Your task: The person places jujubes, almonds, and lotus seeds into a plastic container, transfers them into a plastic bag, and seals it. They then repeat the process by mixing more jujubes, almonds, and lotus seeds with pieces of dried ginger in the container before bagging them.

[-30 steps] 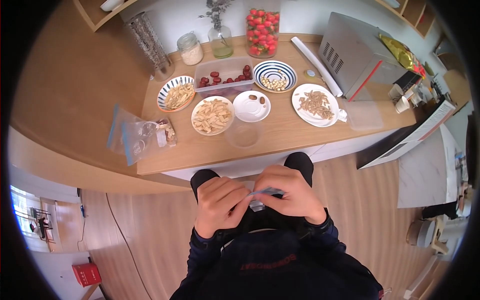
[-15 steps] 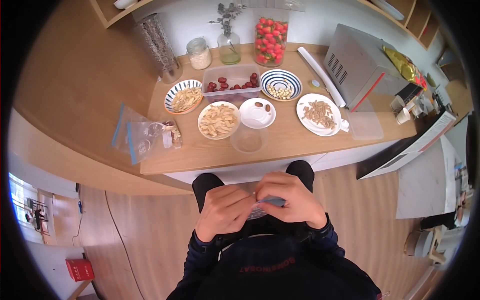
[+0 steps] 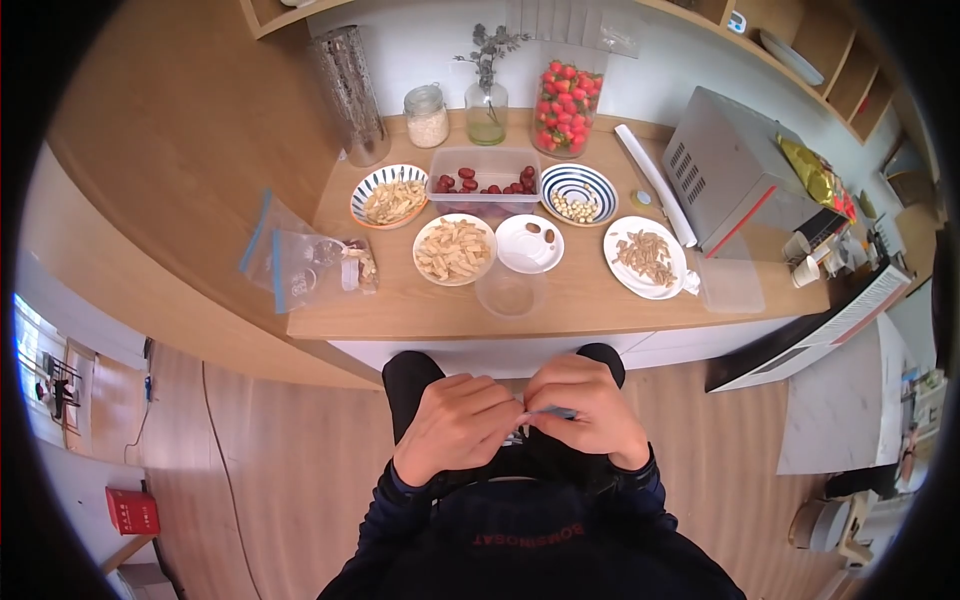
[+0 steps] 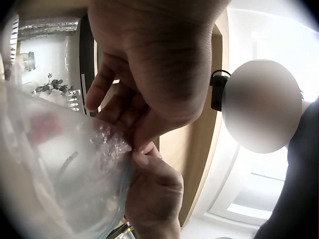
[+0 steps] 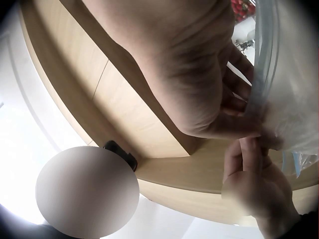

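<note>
Below centre of the head view, bag (image 4: 65, 167): clear, thin plastic.
Left grip (image 3: 462, 422): pinching its edge.
Right grip (image 3: 588, 408): pinching close beside, I judge to keep it taut.

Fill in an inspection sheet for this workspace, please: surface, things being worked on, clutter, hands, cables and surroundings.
Surface: wooden counter, bearing several dishes of food.
Job's things: clear plastic bag, held in front of the counter; contents unclear.
Clutter: bags with blue strips at the counter's left end; white roll beside the grey appliance.
Hands: left hand and right hand pinch the bag, close together.
Cables: one dark cable on the floor, at left.
Surroundings: red box at lower left; vase near the wall.
</note>
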A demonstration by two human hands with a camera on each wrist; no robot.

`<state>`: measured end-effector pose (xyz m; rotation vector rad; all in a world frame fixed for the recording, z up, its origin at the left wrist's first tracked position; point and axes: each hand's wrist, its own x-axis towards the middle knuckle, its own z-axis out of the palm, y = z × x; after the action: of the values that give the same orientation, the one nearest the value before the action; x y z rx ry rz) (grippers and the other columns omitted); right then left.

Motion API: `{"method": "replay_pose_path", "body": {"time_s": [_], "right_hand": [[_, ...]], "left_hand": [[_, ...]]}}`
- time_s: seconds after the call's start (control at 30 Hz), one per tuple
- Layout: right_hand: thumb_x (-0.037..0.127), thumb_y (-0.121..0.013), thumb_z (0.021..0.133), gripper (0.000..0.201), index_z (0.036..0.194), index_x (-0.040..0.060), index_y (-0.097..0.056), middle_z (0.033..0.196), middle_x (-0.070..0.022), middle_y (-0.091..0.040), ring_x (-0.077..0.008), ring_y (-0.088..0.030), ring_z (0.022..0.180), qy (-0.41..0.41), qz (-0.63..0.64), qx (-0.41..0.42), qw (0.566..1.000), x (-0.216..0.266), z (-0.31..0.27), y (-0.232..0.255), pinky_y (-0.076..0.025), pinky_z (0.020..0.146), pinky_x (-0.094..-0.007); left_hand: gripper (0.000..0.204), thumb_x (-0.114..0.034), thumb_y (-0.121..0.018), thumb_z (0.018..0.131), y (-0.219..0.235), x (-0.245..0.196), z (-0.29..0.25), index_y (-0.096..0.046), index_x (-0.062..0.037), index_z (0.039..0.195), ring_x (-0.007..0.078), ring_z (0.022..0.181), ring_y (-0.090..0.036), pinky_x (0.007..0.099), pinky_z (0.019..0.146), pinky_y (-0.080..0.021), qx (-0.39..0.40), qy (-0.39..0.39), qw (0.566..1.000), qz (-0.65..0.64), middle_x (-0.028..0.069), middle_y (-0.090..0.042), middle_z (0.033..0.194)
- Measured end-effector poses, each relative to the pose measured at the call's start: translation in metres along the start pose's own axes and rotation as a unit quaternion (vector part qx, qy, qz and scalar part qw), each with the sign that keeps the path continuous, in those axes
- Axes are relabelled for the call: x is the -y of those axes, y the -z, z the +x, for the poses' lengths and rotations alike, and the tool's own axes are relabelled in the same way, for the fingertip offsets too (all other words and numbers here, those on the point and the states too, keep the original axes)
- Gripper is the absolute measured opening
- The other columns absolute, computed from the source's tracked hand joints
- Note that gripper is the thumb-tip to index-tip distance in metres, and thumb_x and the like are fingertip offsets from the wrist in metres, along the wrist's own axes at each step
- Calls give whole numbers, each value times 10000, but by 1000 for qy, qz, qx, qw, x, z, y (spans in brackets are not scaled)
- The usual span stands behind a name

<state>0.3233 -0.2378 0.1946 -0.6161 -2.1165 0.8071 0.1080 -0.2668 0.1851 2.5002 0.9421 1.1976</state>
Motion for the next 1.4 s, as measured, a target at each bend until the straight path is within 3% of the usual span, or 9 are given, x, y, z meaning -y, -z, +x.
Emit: {"method": "replay_pose_path", "body": {"time_s": [0.1,0.5,1.2,1.3,1.4], "right_hand": [[-52,-754,635,176,778,33,-696,814,-55,-678,-279,-644,771,-7,-5,6,1000,2,-4,2,-472,682,-365],[-35,-757,734,181,876,25,-662,918,-89,-665,-292,-653,814,-45,8,21,999,16,-10,3,-505,704,-360],[23,-784,752,183,882,48,-657,923,-69,-664,-285,-651,838,-35,-51,-16,998,21,-34,10,-503,715,-357],[70,-764,761,173,872,56,-632,921,-76,-641,-331,-638,859,-46,-44,-23,998,21,-37,14,-505,725,-411],[69,-766,760,165,857,54,-634,907,-78,-642,-324,-638,853,-41,-55,-28,997,15,-38,15,-505,720,-407]], "left_hand": [[119,-70,-797,721,2,-6,3,-700,-71,790,227,610,-584,347,546,-428,-7,2,1000,-6,31,-637,729],[104,-67,-792,736,6,-15,-1,-694,-57,767,251,601,-595,353,529,-424,-28,1,1000,-5,50,-642,714],[108,-74,-791,733,-1,-18,6,-691,-57,770,254,631,-624,353,553,-475,-7,-10,999,-46,50,-655,727],[106,-78,-790,738,-6,-15,11,-689,-64,767,252,628,-622,354,549,-471,1,-21,998,-52,47,-654,727],[117,-79,-797,730,-9,-11,11,-683,-63,753,252,615,-611,353,542,-458,0,-21,998,-54,47,-650,720]]}}
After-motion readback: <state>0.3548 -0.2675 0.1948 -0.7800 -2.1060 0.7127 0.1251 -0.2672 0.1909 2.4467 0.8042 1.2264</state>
